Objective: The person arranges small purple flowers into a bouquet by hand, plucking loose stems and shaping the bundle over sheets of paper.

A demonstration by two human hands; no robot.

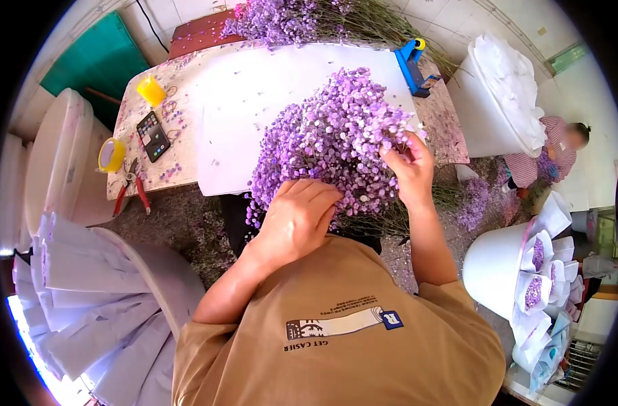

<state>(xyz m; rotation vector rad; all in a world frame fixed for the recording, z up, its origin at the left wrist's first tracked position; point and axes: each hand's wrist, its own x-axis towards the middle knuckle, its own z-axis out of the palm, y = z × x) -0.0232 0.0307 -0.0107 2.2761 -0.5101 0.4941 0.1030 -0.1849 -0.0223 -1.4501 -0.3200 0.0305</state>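
Note:
A big bunch of small purple flowers (pixel 322 135) is held in front of the chest, over the near edge of the table and its white sheet (pixel 234 95). My left hand (pixel 301 213) lies curled against the near left side of the bunch, its fingers wrapped round it, with the fingertips partly hidden. At the right side of the bunch, my right hand (pixel 412 162) pinches some of the blossoms between thumb and fingers. Thin green stems (pixel 383 223) stick out below the flowers, toward my body.
On the table are a phone (pixel 152 136), yellow tape rolls (pixel 150 91), a blue tape dispenser (pixel 412 68) and more flowers (pixel 275 20). Red-handled pliers (pixel 131 189) hang at its left edge. Tubs (pixel 488 267) with wrapped bunches flank me. Another person (pixel 559 145) sits at the right.

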